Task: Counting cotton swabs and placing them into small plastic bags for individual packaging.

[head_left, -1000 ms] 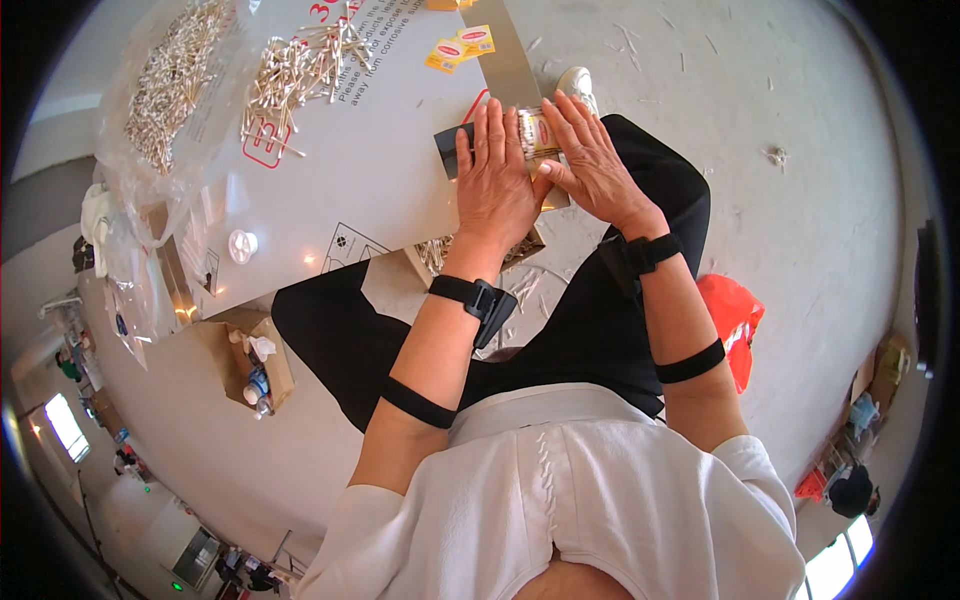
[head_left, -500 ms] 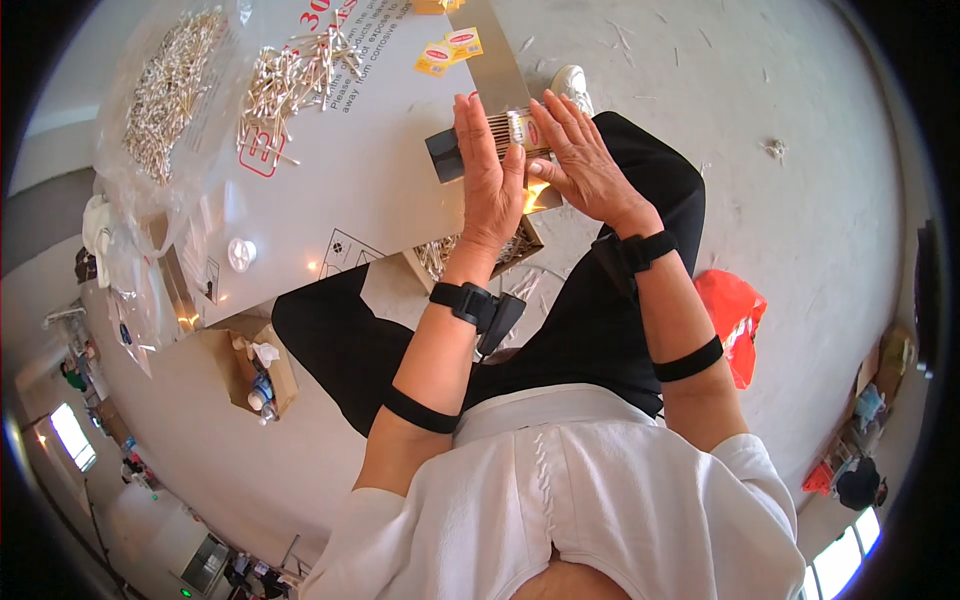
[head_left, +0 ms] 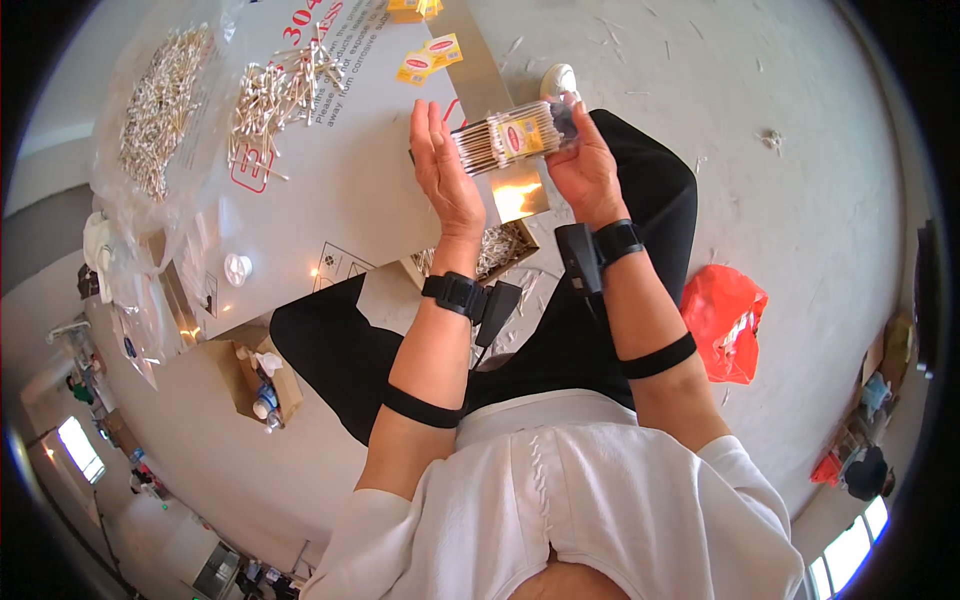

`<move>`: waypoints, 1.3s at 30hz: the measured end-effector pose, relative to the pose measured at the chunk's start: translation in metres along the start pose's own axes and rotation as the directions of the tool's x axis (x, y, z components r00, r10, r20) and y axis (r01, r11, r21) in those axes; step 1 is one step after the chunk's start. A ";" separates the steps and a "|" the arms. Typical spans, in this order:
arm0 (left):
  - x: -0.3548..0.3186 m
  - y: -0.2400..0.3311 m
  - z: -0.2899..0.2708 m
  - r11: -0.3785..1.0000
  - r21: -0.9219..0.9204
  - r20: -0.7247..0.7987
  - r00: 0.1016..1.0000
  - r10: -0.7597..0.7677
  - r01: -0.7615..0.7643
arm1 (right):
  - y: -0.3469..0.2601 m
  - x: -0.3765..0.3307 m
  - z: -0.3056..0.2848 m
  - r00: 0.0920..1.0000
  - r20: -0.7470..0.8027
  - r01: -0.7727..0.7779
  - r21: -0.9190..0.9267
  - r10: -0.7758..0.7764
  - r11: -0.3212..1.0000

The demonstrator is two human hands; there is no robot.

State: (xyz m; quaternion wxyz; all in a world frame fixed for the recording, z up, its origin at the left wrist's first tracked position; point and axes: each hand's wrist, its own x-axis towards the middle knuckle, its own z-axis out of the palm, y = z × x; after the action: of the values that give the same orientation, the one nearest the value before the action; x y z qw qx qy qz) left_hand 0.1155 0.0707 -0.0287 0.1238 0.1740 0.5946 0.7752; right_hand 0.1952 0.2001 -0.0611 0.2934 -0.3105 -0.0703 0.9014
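A clear pack of cotton swabs (head_left: 478, 147) with a yellow paper label (head_left: 521, 137) lies sideways between my hands, above the table's corner. My right hand (head_left: 585, 175) grips its right end, fingers behind and thumb in front. At the opposite end, my left hand (head_left: 447, 185) is held upright with its fingers stretched out. Its palm side is against or very close to the swab ends; I cannot tell which. On the table (head_left: 370, 195), further left, lies a loose heap of cotton swabs (head_left: 268, 110). Two yellow cards (head_left: 430, 58) rest near the far edge.
A clear plastic bag (head_left: 165, 110) full of swabs stands at the table's left. Near it sits a white round plastic piece (head_left: 238, 268). Below the table edge is an open box of swabs (head_left: 505, 248). A red bag (head_left: 722, 320) and a cardboard box (head_left: 285, 385) stand on the floor.
My right hand has gone from flat fingers across the pack to gripping its right end. The pack has turned its labelled face up into view, and my left hand has shifted left.
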 end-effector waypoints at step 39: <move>0.057 0.018 -0.134 0.804 0.594 -0.230 0.965 0.128 0.035 | -0.016 -0.046 0.027 0.739 0.240 0.552 -0.751 -0.630 0.362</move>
State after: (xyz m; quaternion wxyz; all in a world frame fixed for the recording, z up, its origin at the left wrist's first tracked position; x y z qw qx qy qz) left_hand 0.0081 -0.0293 -0.0360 -0.0344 0.1158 0.8134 0.5691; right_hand 0.2158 0.1886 -0.0104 0.4326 -0.3990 -0.5497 0.5929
